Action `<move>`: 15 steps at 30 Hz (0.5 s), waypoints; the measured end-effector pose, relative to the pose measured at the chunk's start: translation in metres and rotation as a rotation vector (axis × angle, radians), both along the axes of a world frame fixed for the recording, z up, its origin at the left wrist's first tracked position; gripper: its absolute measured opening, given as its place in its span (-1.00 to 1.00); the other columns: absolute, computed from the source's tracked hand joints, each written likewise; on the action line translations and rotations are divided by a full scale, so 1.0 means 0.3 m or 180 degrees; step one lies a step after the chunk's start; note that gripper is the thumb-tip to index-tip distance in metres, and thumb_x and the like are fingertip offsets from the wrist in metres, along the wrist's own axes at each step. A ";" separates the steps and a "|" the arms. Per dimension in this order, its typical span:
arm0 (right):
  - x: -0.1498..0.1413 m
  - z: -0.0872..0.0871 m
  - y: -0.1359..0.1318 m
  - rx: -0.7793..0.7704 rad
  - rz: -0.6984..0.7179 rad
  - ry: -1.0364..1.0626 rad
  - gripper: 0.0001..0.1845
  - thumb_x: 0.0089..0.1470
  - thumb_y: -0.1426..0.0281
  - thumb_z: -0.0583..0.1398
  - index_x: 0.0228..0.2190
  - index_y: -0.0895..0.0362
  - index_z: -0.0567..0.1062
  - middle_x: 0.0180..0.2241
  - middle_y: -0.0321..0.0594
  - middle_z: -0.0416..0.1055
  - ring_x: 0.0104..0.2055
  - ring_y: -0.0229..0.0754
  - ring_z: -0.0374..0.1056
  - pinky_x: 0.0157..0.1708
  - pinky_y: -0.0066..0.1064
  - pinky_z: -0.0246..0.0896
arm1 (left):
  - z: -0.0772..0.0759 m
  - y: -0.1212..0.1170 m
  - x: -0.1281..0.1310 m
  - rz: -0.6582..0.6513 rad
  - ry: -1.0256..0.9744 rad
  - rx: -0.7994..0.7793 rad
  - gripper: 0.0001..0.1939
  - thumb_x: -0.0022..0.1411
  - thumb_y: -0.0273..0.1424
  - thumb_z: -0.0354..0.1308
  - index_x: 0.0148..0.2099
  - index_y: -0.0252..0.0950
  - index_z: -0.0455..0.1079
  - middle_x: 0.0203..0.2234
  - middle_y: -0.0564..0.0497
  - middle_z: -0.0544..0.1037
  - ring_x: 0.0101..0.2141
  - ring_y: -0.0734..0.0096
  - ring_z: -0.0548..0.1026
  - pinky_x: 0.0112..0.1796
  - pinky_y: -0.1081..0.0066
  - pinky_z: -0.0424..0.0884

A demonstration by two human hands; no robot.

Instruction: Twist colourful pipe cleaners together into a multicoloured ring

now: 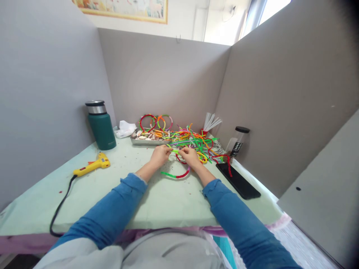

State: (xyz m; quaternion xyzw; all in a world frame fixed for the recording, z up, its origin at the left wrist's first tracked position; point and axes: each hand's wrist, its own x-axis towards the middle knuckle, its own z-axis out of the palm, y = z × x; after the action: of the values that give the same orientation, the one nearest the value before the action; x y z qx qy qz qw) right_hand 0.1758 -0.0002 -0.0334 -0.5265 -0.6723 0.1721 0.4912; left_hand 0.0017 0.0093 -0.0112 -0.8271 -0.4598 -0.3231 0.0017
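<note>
A yellow-green pipe cleaner spans the short gap between my two hands. My left hand pinches one end of it, and my right hand pinches the other. Just below them, a curved piece wrapped in green and red pipe cleaner lies on the table; its upper part runs behind my right hand. Beyond my hands spreads a tangled pile of coloured pipe cleaners. Beside the pile, a metal tray holds shells, with wrapped hoops standing over it.
On the left are a yellow glue gun with a black cord and a green bottle. White tissue sits near the tray. At right lie a black phone and a clear bottle. Grey partitions enclose the table.
</note>
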 end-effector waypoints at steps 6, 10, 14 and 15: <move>-0.002 0.001 -0.002 0.0038 0.0006 -0.0026 -0.72 -0.09 0.23 0.07 -0.57 0.17 0.42 -0.66 -0.32 0.30 -0.57 -0.30 0.15 -0.54 -0.49 -0.01 | 0.002 0.004 -0.001 0.0066 0.0151 0.0036 -0.70 0.12 -0.39 -0.01 -0.15 -0.26 0.49 -0.31 -0.06 0.53 -0.32 0.39 0.43 -0.25 0.48 0.27; 0.000 -0.006 0.002 0.0090 -0.0013 -0.0082 -0.72 -0.09 0.24 0.06 -0.58 0.17 0.43 -0.66 -0.31 0.30 -0.56 -0.30 0.16 -0.54 -0.49 0.00 | 0.005 0.003 -0.001 0.0068 0.0218 -0.0038 -0.71 0.12 -0.39 -0.02 -0.22 -0.27 0.51 -0.32 -0.07 0.53 -0.32 0.39 0.43 -0.26 0.49 0.25; 0.000 -0.011 0.006 0.0123 0.0038 -0.0103 -0.72 -0.10 0.23 0.07 -0.57 0.17 0.43 -0.65 -0.31 0.30 -0.56 -0.30 0.16 -0.54 -0.49 0.00 | 0.008 -0.003 0.000 0.0074 0.0221 -0.0082 -0.72 0.11 -0.40 -0.02 -0.28 -0.30 0.51 -0.35 -0.10 0.54 -0.32 0.37 0.43 -0.28 0.48 0.24; 0.000 -0.011 0.006 0.0136 0.0047 -0.0105 -0.73 -0.10 0.24 0.07 -0.57 0.17 0.43 -0.65 -0.31 0.30 -0.56 -0.30 0.16 -0.54 -0.49 0.00 | 0.008 -0.005 0.001 0.0075 0.0215 -0.0098 -0.73 0.11 -0.40 -0.02 -0.29 -0.31 0.51 -0.36 -0.10 0.54 -0.33 0.36 0.43 -0.29 0.48 0.24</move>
State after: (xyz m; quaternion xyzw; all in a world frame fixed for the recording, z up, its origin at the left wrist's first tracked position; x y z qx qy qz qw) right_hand 0.1756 0.0015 -0.0367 -0.5136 -0.6877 0.1526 0.4899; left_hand 0.0019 0.0079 -0.0086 -0.8320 -0.4742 -0.2878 0.0083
